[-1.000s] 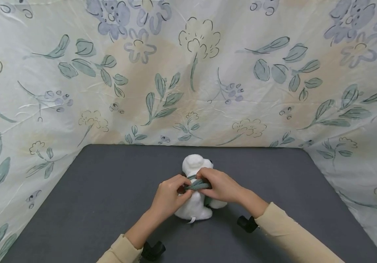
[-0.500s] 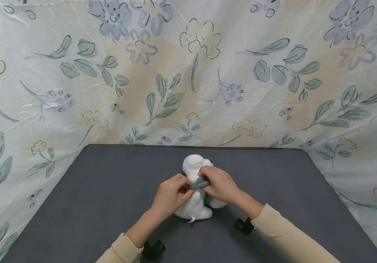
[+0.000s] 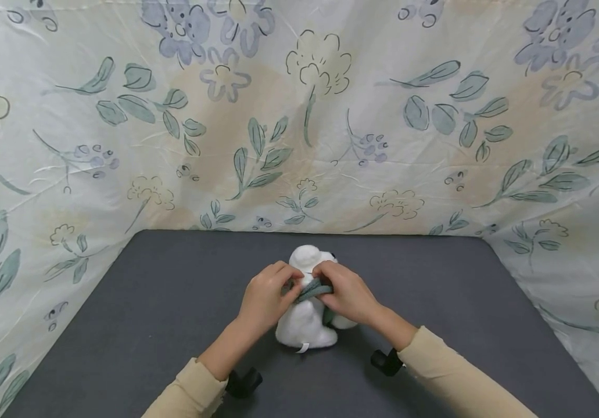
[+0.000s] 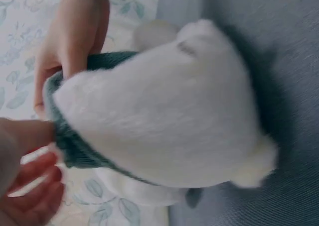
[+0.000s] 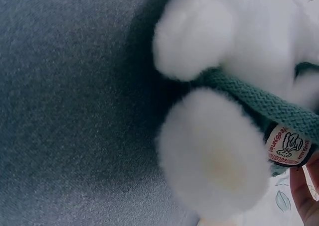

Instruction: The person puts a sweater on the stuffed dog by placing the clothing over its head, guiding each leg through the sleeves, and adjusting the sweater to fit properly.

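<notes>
A white plush toy sits on the dark table, its back mostly toward the head camera. Around its neck runs a green knitted scarf, whose bunched part spans the gap between both hands. My left hand holds the scarf's left part at the toy's neck; in the left wrist view, several of its other fingers are spread away from the cloth. On the other side my right hand pinches the scarf between thumb and fingers. The right wrist view shows a printed label on the knit, beside a fluffy white foot.
Dark grey cloth covers the table. A floral curtain hangs behind and along both sides. Black camera mounts sit under both wrists, close to the tabletop.
My left hand has risen slightly, its fingertips now higher by the toy's neck. The right hand has shifted a little to the left, and the scarf between the hands looks more slanted.
</notes>
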Demonstrator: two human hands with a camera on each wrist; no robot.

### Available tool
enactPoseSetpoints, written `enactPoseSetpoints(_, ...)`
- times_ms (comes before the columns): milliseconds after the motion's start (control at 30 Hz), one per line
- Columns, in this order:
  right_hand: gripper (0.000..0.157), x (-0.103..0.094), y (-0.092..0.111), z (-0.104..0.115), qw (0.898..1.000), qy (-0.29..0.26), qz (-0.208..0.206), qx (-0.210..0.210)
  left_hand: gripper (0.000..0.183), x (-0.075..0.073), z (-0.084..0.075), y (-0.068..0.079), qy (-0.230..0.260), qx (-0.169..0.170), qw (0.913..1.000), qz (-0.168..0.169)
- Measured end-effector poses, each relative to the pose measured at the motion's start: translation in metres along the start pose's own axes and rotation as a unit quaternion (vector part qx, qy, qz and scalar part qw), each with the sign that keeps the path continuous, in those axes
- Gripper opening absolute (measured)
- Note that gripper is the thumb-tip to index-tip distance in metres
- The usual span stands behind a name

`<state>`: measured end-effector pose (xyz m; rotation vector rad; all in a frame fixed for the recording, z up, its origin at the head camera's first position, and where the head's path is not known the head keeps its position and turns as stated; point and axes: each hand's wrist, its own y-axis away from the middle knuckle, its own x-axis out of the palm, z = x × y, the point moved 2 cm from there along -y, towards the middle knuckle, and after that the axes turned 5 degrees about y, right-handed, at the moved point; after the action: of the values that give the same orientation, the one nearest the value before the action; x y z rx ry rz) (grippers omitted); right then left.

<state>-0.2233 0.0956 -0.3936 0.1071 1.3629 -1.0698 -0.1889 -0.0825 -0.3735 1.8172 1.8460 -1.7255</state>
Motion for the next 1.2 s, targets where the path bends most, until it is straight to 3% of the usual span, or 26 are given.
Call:
enactPoseSetpoints(167, 0.034, -0.001, 0.000, 0.004, 0.999, -0.020, -0.007, 0.040, 0.026, 0.002, 0.002, -0.008, -0.021, -0.019, 0.9956, 0.089)
enactPoseSetpoints(300, 0.030, -0.001, 0.001, 0.004, 0.998, -0.026, -0.013, 0.050, 0.024, 0.003, -0.001, -0.012, -0.039, -0.017, 0.9915, 0.123)
enactPoseSetpoints(433, 0.030, -0.001, 0.003, 0.004, 0.999, -0.019, -0.026, 0.016, 0.020, 0.003, -0.001, -0.013, -0.052, -0.008, 0.9919, 0.115)
enactPoseSetpoints(533, 0.030, -0.002, 0.006, 0.005, 0.999, -0.005, -0.040, -0.032, 0.017, 0.003, 0.001, -0.012, -0.052, -0.001, 0.9941, 0.095)
enactPoseSetpoints(700, 0.024, -0.003, 0.012, 0.010, 0.990, 0.026, -0.037, -0.130, 0.013, 0.000, 0.007, -0.012, -0.035, -0.007, 0.9965, 0.075)
enactPoseSetpoints(800, 0.022, -0.002, 0.014, 0.011, 0.985, 0.045, -0.030, -0.163, 0.012, -0.001, 0.010, -0.013, -0.026, -0.015, 0.9967, 0.075)
enactPoseSetpoints(967, 0.019, 0.001, 0.015, 0.008, 0.982, 0.081, -0.036, -0.169, 0.011, -0.003, 0.012, -0.014, -0.015, -0.029, 0.9963, 0.079)
enactPoseSetpoints(1200, 0.017, 0.005, 0.017, 0.004, 0.980, 0.121, -0.006, -0.158, 0.012, -0.007, 0.019, -0.018, 0.033, -0.092, 0.9904, 0.098)
